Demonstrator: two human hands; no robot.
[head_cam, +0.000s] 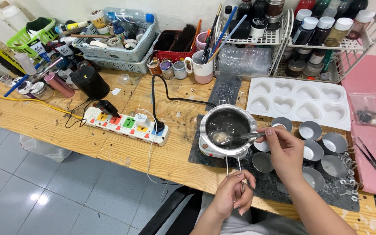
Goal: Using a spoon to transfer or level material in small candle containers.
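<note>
The workbench (44, 117) was a long slab of pale, scarred plywood, standing on a grey tiled floor (57, 191) against a white wall. Along its back edge crowded plastic baskets of tubes and bottles, a mug of brushes (203, 65), and white wire racks (327, 48) stacked with jars. A white power strip (125, 124) with coloured switches lay near the front, a black cord running from it across the wood.

On a dark, speckled mat (279, 187) stood a small metal melting pot (228, 124) on a white base, holding dark liquid. The person's right hand (286, 150) had its fingers pinched together on the handle of a spoon (229, 138), whose bowl rested over the pot's near rim. The left hand (233, 191) was curled shut around the pot's thin wire handle, at the table's front edge.

Just right of the pot sat a cluster of small round metal cups (323, 150). Behind them lay a white heart-shaped mould (299, 102), and beyond that a pink surface (370, 82) bearing tweezers.
</note>
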